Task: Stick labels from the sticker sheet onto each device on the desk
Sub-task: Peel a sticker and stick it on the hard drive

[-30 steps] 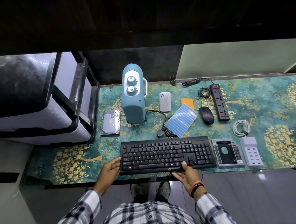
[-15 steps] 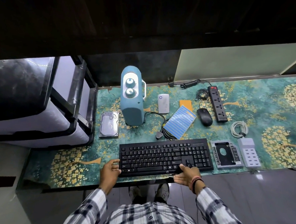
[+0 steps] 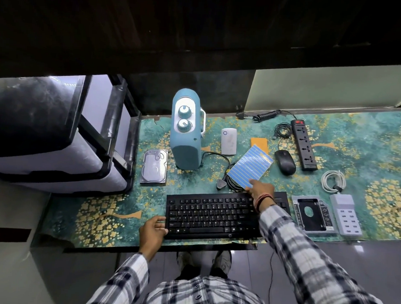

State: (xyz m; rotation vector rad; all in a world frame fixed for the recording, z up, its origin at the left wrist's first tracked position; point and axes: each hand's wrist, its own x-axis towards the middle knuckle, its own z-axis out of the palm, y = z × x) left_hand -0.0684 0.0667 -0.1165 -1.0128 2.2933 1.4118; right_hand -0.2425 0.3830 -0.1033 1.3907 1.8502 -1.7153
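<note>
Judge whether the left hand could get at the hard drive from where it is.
Probably yes. The left hand rests at the keyboard's left edge, and only bare mat lies between it and the hard drive; nothing stands in the way.

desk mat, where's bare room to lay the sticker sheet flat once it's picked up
The widest bare patch of mat lies right of the power strip, toward the far corner. Another lies left of the keyboard, in front of the hard drive. It is crowded between the speaker and mouse, where the right hand reaches the sticker sheet over coiled cable.
</note>
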